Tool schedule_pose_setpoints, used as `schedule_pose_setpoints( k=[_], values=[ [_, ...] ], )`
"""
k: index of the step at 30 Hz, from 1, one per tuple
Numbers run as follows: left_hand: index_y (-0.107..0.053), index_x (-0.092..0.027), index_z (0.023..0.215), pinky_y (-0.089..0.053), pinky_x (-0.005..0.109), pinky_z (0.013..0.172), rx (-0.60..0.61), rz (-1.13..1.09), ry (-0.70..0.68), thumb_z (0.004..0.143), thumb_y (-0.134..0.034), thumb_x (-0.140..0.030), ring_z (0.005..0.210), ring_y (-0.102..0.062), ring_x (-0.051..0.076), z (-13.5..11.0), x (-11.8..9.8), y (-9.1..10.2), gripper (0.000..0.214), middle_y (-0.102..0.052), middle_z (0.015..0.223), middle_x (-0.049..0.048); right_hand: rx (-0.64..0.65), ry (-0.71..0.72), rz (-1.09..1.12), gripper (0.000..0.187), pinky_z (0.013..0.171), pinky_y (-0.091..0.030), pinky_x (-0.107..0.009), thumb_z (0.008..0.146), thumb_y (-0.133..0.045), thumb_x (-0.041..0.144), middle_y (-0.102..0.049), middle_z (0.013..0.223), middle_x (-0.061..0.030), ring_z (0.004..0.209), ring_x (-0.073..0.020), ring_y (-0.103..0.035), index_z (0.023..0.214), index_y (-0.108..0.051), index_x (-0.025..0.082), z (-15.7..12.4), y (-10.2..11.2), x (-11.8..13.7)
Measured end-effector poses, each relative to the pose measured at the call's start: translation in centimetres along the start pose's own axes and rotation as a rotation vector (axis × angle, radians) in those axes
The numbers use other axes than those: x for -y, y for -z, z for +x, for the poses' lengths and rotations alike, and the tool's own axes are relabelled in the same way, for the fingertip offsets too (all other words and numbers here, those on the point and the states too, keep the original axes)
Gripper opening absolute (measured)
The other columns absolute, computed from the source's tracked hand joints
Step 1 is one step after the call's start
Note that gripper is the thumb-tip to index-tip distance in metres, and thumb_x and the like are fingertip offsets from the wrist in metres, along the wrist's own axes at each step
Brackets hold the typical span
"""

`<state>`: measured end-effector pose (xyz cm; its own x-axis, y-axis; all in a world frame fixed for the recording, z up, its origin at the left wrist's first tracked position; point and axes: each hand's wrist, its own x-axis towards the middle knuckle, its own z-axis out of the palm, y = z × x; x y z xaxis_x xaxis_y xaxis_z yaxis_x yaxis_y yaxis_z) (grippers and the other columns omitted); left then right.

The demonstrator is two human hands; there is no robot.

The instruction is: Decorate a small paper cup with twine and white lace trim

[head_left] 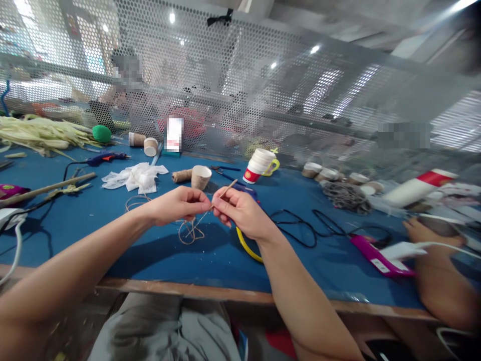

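Your 2 hands are close tog. Your R hand (237, 206) is clamped on 1 thin brown stick (230, 187), upper end poking out past the fingers. Your L hand (184, 204) has thumb & fingertips tog. at the stick's lower end; can't tell if they pinch the stick or the thin tan twine (192, 234). That twine hangs from the grip & loops on the blue tabletop (319, 273) below, w/ more loops left of your L hand.

Containers: just beyond the grip, 1 round cup, mottled tan outside & white inside (201, 177), mouth up; can't see its bottom. Beside it, 1 tan twine spool (182, 176). Beyond & right of the grip, 1 tilted nested stack of white paper cups w/ red band (259, 165), cups inside cups, too blurred to count. Far left & beyond, 2 small brown-and-white cups (151, 146). Far right, approx. 4 more brown-and-white paper cups (311, 169), blurred, near 1 dark grey cord heap (345, 197) & 1 long white cylinder w/ red band (417, 188).

Left of the grip: 1 crumpled white sheer cloth (135, 176), 1 blue-and-orange glue gun (105, 158), 1 green ball (101, 133). Right of it: 1 magenta power strip (383, 258); past that, 1 hand of another person (419, 231).
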<state>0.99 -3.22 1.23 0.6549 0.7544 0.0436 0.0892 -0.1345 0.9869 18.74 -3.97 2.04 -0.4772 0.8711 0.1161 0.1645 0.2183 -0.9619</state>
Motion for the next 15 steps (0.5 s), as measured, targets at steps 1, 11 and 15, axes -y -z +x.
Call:
schedule_pose_setpoints(
  k=[1,11,15],
  values=[
    [-0.052,-0.012,0.075,-0.023,0.020,0.044,0.011,-0.014,-0.001,0.079,-0.050,-0.030,0.046,-0.031,0.004,-0.03,0.00,0.04,0.019,-0.040,0.057,-0.0053,0.010,-0.005,0.010,0.019,0.038,-0.033,-0.018,0.077,-0.055,0.035,-0.051,0.059,0.0038,0.045,-0.0047,-0.043,0.075,-0.048,0.017,-0.04,0.04,0.03],
    [-0.049,-0.013,0.071,-0.022,0.020,0.043,-0.140,0.159,-0.010,0.078,-0.048,-0.030,0.047,-0.031,0.004,0.25,0.30,-0.53,0.018,-0.041,0.057,-0.0047,-0.078,-0.071,-0.079,0.024,0.038,-0.033,-0.019,0.075,-0.057,0.037,-0.051,0.057,0.0036,0.042,-0.0047,-0.042,0.071,-0.047,0.016,0.31,-0.08,-0.25],
    [-0.049,-0.013,0.073,-0.025,0.020,0.044,-0.153,0.173,-0.016,0.078,-0.048,-0.030,0.048,-0.033,0.005,0.32,0.41,-0.60,0.017,-0.042,0.059,-0.0041,-0.080,-0.046,-0.088,0.021,0.038,-0.034,-0.019,0.076,-0.055,0.035,-0.051,0.058,0.0034,0.043,-0.0048,-0.043,0.071,-0.047,0.016,0.36,-0.01,-0.29]
  ],
)
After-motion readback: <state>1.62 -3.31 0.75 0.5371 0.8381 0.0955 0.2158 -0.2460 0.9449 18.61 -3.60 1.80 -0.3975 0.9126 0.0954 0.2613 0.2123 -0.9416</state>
